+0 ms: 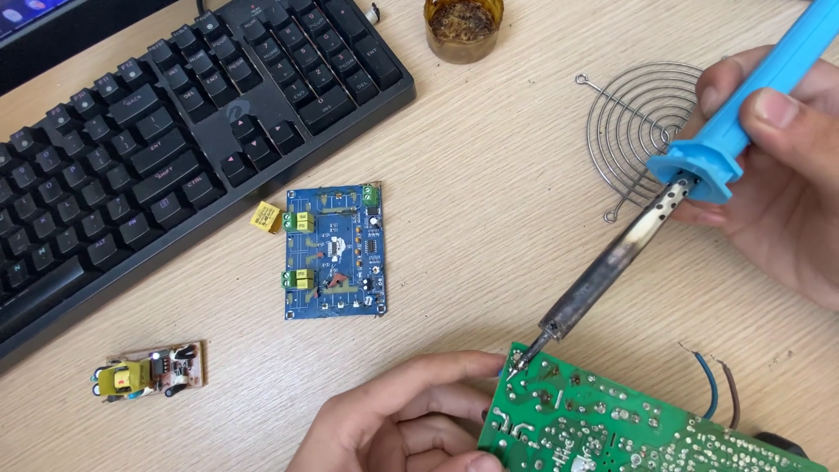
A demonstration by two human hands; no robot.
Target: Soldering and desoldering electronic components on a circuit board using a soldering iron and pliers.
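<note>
At the bench's near edge, the left hand [393,419] pinches the upper corner of a green circuit board [612,424], fingers curled around it. The right hand [778,175], near the right edge, is closed around a blue-handled soldering iron [664,210], its tip touching that corner.

1. One view only, from a camera worn on the person's head, looking steeply down at the wooden desk [489,175].
2. It sits close: the keyboard [157,149] at far left is cut by the frame edge.
3. Both hands enter from the near and right edges, partly cropped.
</note>
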